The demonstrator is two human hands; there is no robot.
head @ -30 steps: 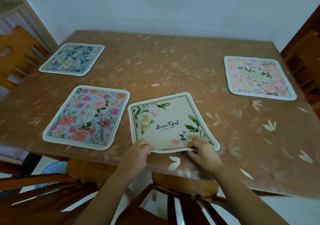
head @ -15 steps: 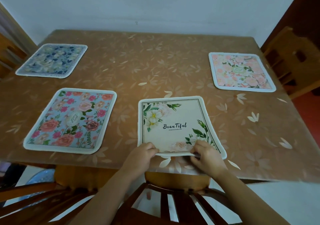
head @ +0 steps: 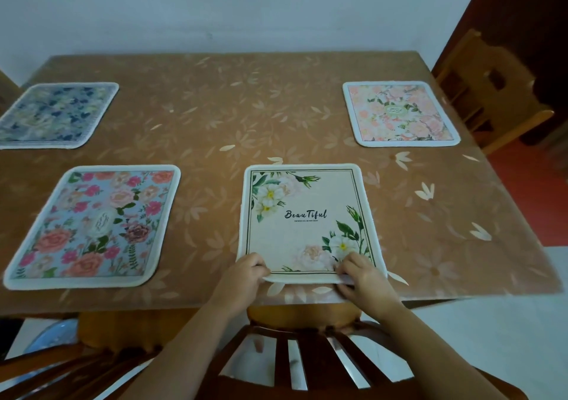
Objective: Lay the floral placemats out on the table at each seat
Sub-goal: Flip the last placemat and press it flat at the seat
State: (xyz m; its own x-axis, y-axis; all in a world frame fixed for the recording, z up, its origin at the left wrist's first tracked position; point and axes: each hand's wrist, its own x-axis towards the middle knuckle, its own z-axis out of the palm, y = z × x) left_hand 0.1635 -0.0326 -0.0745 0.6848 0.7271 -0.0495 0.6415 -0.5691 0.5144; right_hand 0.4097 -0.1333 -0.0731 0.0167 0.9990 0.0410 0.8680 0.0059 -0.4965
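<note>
cream placemat (head: 308, 233), black script "beautiful"

left grip (head: 244, 278): bare hand | right grip (head: 365, 281): bare hand | forearms (head: 190, 338): bare

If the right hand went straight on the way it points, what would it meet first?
The cream placemat that the right hand pinches; past it, probably just the table.
</note>
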